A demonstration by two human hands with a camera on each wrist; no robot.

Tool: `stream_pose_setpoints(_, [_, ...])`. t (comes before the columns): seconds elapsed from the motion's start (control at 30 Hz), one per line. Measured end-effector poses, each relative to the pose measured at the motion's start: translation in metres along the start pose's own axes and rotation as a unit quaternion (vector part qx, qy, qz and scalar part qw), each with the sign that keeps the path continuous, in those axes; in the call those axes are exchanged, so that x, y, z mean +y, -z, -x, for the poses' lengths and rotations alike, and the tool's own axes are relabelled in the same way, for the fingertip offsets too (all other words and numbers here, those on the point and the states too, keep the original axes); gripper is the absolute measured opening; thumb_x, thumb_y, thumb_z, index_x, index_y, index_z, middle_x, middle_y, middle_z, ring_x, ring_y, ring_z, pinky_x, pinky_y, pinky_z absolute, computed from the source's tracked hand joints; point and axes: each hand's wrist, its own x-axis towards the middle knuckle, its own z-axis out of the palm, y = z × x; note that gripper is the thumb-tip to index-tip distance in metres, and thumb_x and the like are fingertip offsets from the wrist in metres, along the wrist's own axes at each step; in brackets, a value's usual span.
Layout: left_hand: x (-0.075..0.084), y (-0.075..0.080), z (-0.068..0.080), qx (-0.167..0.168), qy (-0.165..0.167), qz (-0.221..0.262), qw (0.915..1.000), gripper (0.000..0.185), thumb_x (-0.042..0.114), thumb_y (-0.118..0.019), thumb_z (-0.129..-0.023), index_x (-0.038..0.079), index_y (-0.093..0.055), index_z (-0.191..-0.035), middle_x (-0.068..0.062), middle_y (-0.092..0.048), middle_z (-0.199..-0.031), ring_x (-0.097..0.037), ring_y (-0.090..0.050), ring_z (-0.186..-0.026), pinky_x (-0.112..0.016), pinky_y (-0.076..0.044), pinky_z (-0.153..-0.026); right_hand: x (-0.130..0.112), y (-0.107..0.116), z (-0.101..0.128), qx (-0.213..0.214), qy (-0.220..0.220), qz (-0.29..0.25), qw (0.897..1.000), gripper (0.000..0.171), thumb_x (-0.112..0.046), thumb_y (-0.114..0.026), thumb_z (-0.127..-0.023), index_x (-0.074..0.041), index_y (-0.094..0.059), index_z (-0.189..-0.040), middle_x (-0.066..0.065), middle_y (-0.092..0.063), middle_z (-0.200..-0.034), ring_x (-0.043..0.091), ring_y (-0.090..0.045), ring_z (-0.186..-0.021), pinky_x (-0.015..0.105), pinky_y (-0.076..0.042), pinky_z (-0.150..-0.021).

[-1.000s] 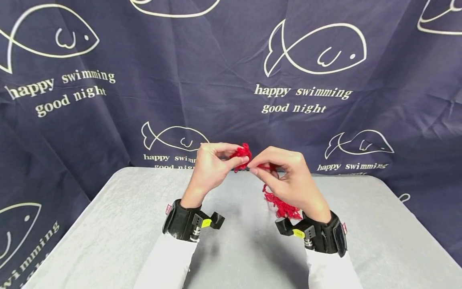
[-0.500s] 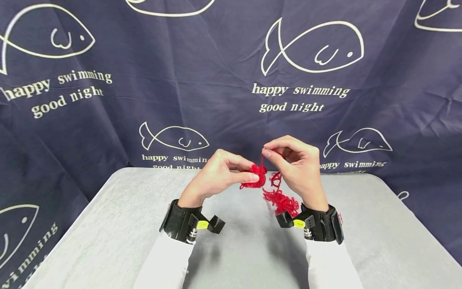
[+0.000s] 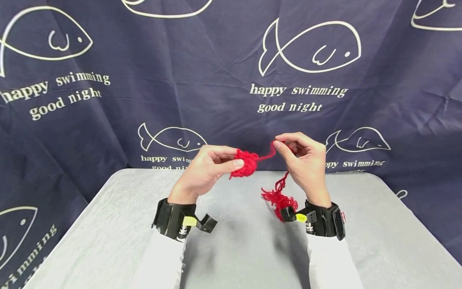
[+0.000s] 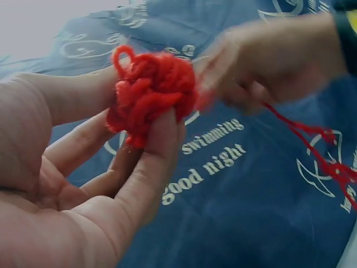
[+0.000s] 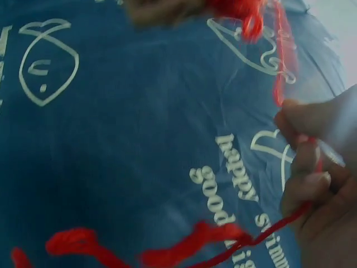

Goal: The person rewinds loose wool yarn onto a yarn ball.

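From the head view I see both hands raised above the grey bench (image 3: pixel 108 241), in front of a dark blue backdrop (image 3: pixel 144 60) printed with fish outlines. My left hand (image 3: pixel 202 174) pinches a small red yarn ball (image 3: pixel 246 163) between thumb and forefinger, fingers curled round it. A short strand (image 3: pixel 266 155) runs from the ball to my right hand (image 3: pixel 306 162), whose thumb and forefinger pinch it; the other fingers are curled. Below that hand a loose tangle of yarn (image 3: pixel 278 198) hangs, its lower end near the black wrist mount (image 3: pixel 321 224); I cannot tell whether it touches the bench.

The left wrist view alone shows the ball's winding: thick coils with one free loop at the top, the thumb tip (image 4: pixel 164 134) pressed on its near side, and the right hand blurred just beyond.

The right wrist view alone shows the strand passing between the right fingers (image 5: pixel 304 184) and trailing off to the lower left.
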Motion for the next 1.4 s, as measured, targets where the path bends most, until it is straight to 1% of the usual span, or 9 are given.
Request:
stream_pose_setpoints(0.13, [0.008,0.007,0.005,0.029,-0.008,0.071,0.9970,0.025,-0.006,-0.063,-0.082,0.011,-0.073,-0.097,-0.005,-0.069,-0.087,-0.015,-0.063,-0.076,-0.023,-0.051,-0.064,0.030,0.001,0.003,-0.019,-0.033,0.098,0.994,0.009,-0.008,-0.074,-0.080,-0.009,-0.073,-0.088,0.004,-0.057,-0.061,0.012,-0.044,-0.049,0.020,-0.033,-0.043])
stream_pose_setpoints(0.27, [0.009,0.010,0.004,0.046,-0.035,0.124,0.9906,0.021,-0.004,-0.064,-0.083,0.009,-0.073,-0.097,-0.006,-0.068,-0.087,-0.017,-0.064,-0.079,-0.025,-0.053,-0.067,0.038,-0.004,0.006,-0.098,-0.038,0.176,0.979,0.006,-0.012,-0.075,-0.079,-0.017,-0.073,-0.083,-0.007,-0.059,-0.063,0.009,-0.048,-0.051,0.020,-0.039,-0.046])
stream_pose_setpoints(0.4, [0.007,0.009,-0.001,0.080,-0.071,0.167,0.9801,0.020,-0.005,-0.064,-0.083,0.001,-0.071,-0.101,-0.013,-0.066,-0.099,-0.022,-0.064,-0.088,-0.030,-0.054,-0.078,0.031,-0.011,0.010,-0.211,-0.020,0.178,0.961,0.011,-0.008,-0.075,-0.077,-0.018,-0.072,-0.080,-0.011,-0.061,-0.066,0.006,-0.051,-0.053,0.021,-0.045,-0.050])
stream_pose_setpoints(0.53, [0.004,0.004,-0.005,0.157,-0.110,0.155,0.9692,0.021,-0.008,-0.062,-0.083,0.000,-0.071,-0.099,-0.015,-0.066,-0.101,-0.024,-0.065,-0.090,-0.031,-0.054,-0.079,0.014,-0.020,0.012,-0.276,0.018,0.156,0.948,0.012,-0.006,-0.075,-0.077,-0.018,-0.072,-0.080,-0.012,-0.064,-0.071,0.002,-0.054,-0.058,0.021,-0.049,-0.055])
stream_pose_setpoints(0.7, [-0.003,-0.005,-0.010,0.246,-0.182,-0.003,0.9520,0.019,-0.008,-0.070,-0.077,-0.003,-0.072,-0.096,-0.013,-0.070,-0.088,-0.022,-0.068,-0.080,-0.033,-0.056,-0.073,-0.010,-0.027,0.014,-0.309,0.065,0.127,0.940,0.010,-0.009,-0.072,-0.080,-0.018,-0.071,-0.084,-0.014,-0.065,-0.079,0.000,-0.053,-0.063,0.022,-0.049,-0.057])
stream_pose_setpoints(0.87, [-0.008,-0.010,-0.010,0.284,-0.217,-0.235,0.9040,0.019,-0.003,-0.075,-0.074,-0.004,-0.072,-0.094,-0.012,-0.068,-0.085,-0.021,-0.066,-0.076,-0.033,-0.057,-0.067,-0.029,-0.024,0.013,-0.306,0.080,0.053,0.947,0.014,-0.006,-0.070,-0.082,-0.019,-0.070,-0.088,-0.011,-0.062,-0.079,0.003,-0.048,-0.058,0.020,-0.041,-0.048])
stream_pose_setpoints(0.97, [-0.003,-0.018,-0.006,0.277,-0.206,-0.303,0.8884,0.018,-0.005,-0.074,-0.074,-0.005,-0.072,-0.092,-0.016,-0.063,-0.082,-0.025,-0.064,-0.075,-0.036,-0.057,-0.068,-0.042,-0.021,0.010,-0.284,0.091,0.020,0.954,0.019,0.001,-0.071,-0.079,-0.016,-0.069,-0.086,-0.008,-0.060,-0.074,0.005,-0.045,-0.053,0.019,-0.036,-0.044])
stream_pose_setpoints(1.13, [0.009,-0.030,-0.001,0.219,-0.172,-0.355,0.8922,0.015,-0.010,-0.073,-0.072,-0.010,-0.070,-0.087,-0.021,-0.061,-0.078,-0.030,-0.064,-0.073,-0.038,-0.057,-0.069,-0.059,-0.017,0.003,-0.231,0.108,-0.006,0.967,0.022,0.013,-0.071,-0.072,-0.006,-0.069,-0.081,-0.002,-0.058,-0.068,0.008,-0.042,-0.052,0.023,-0.033,-0.042])
stream_pose_setpoints(1.4, [0.013,-0.031,0.000,0.074,-0.110,-0.332,0.9340,0.015,-0.013,-0.071,-0.072,-0.011,-0.069,-0.088,-0.020,-0.062,-0.084,-0.028,-0.063,-0.078,-0.036,-0.056,-0.073,-0.049,-0.010,0.000,-0.116,0.062,-0.052,0.990,0.015,0.019,-0.069,-0.071,0.008,-0.068,-0.082,0.013,-0.062,-0.073,0.012,-0.044,-0.052,0.022,-0.034,-0.043])
